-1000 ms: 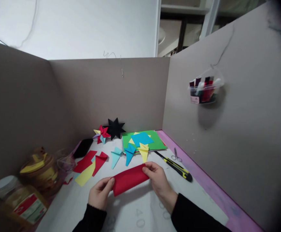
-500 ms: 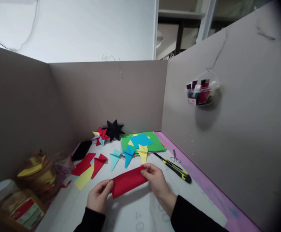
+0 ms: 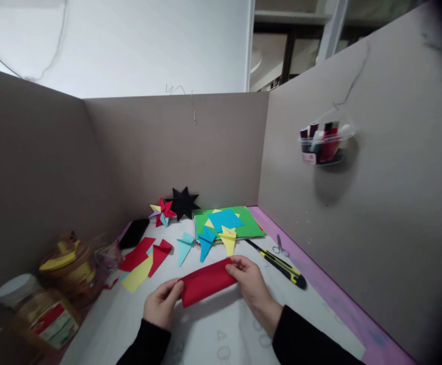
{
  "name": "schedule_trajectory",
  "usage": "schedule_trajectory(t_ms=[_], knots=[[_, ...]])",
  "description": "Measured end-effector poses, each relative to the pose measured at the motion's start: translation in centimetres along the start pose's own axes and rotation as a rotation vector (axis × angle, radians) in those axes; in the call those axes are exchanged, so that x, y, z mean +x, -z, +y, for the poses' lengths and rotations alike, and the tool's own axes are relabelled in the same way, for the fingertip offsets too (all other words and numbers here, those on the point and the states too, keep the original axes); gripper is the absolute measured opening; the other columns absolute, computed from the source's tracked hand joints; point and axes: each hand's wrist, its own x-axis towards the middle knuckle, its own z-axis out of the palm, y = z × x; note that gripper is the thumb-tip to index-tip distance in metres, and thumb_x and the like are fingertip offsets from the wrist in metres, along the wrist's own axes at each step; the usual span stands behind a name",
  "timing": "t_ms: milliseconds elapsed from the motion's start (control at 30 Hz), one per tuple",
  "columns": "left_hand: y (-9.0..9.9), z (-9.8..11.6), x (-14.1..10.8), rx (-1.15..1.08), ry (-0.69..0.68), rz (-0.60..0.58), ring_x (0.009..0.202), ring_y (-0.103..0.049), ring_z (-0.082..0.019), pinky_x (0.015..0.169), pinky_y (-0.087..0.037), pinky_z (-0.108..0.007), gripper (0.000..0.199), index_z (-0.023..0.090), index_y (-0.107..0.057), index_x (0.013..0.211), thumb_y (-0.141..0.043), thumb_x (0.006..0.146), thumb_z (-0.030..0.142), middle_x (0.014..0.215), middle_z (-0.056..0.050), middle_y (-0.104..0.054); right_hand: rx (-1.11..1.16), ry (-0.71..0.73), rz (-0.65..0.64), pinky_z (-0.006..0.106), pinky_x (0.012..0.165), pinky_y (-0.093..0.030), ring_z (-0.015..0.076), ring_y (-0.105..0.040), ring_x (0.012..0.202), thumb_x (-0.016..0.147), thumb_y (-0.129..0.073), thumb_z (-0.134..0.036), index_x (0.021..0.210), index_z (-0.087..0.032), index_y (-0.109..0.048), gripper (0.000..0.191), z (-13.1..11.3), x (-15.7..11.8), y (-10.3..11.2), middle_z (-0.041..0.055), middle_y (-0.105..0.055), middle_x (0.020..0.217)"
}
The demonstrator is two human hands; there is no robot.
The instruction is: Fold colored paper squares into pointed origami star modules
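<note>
A strip of red paper (image 3: 209, 284) is stretched between my hands above the white work surface. My left hand (image 3: 162, 302) pinches its left end between thumb and fingers. At the upper right end, my right hand (image 3: 252, 284) grips the paper the same way. Just beyond lie several folded paper pieces: a light blue one (image 3: 185, 247), a blue one (image 3: 207, 244), a yellow one (image 3: 228, 240) and a red one (image 3: 161, 256). Flat red paper (image 3: 137, 252) and a yellow sheet (image 3: 138, 275) lie to their left.
A utility knife (image 3: 278, 264) and small scissors (image 3: 281, 247) lie on the right. Green paper (image 3: 249, 220) carries a blue square (image 3: 224, 220) at the back. Behind stand a multicoloured paper star (image 3: 162, 210) and a black star (image 3: 184, 203). A jar (image 3: 42, 314) stands left; a small basket (image 3: 325, 144) hangs right.
The whole view has shifted slightly, so things appear a little farther right and higher. Both hands still hold the red paper in much the same pose.
</note>
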Motion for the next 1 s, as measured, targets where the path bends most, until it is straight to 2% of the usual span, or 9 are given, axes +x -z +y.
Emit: schedule_trajectory(t_ms=[400,500,600,733,867,1000], knots=[[0.1,0.3,0.0,0.039,-0.008,-0.052,0.058,-0.059,-0.017,0.059,-0.050,-0.027,0.035,0.013,-0.070,0.069,-0.071,0.055,0.045,0.061,-0.004,-0.067,-0.060,-0.028,0.027,0.025,0.059,-0.040,0.0124,-0.052,0.060,0.057,-0.078,-0.032,0.076,-0.016,-0.062,0.030,-0.1,-0.2,-0.1,-0.0012,-0.060,0.064],[0.4,0.6,0.4,0.080,-0.011,-0.095,0.049,-0.052,-0.013,0.050,-0.044,-0.024,0.034,0.013,-0.067,0.064,-0.070,0.056,0.047,0.052,-0.001,-0.060,-0.127,-0.058,-0.007,0.024,0.054,-0.037,0.0112,-0.049,0.055,0.057,-0.077,-0.032,0.075,-0.015,-0.061,0.030,-0.2,-0.4,-0.3,-0.0023,-0.056,0.060],[1.3,0.7,1.2,0.157,0.011,-0.161,0.041,-0.043,-0.010,0.043,-0.036,-0.022,0.034,0.015,-0.061,0.058,-0.067,0.057,0.048,0.045,0.003,-0.052,-0.216,-0.100,-0.100,0.022,0.048,-0.033,0.0090,-0.044,0.048,0.058,-0.074,-0.030,0.083,-0.015,-0.059,0.033,0.2,-0.5,-0.3,-0.0064,-0.048,0.053],[3.2,0.2,2.9,0.323,0.040,-0.243,0.040,-0.041,-0.011,0.042,-0.031,-0.022,0.032,0.016,-0.056,0.052,-0.063,0.057,0.047,0.041,0.003,-0.049,-0.360,-0.097,-0.218,0.020,0.047,-0.031,0.0082,-0.042,0.045,0.062,-0.066,-0.022,0.089,-0.017,-0.054,0.030,1.7,-0.5,-0.6,-0.0094,-0.045,0.052],[5.0,-0.2,4.4,0.636,-0.011,-0.358,0.051,-0.050,-0.015,0.052,-0.036,-0.024,0.024,0.016,-0.059,0.052,-0.060,0.057,0.040,0.049,0.000,-0.057,-0.613,-0.034,-0.238,0.019,0.048,-0.030,0.0090,-0.044,0.049,0.062,-0.057,-0.013,0.089,-0.018,-0.052,0.029,3.2,-0.3,-1.5,-0.0092,-0.046,0.053],[5.6,-0.3,4.9,0.976,-0.059,-0.358,0.054,-0.051,-0.015,0.053,-0.035,-0.024,0.015,0.018,-0.059,0.052,-0.057,0.060,0.031,0.050,0.002,-0.055,-0.894,0.003,-0.241,0.019,0.051,-0.029,0.0094,-0.047,0.053,0.064,-0.056,-0.013,0.091,-0.019,-0.053,0.028,3.6,0.2,-2.6,-0.0071,-0.051,0.060]])
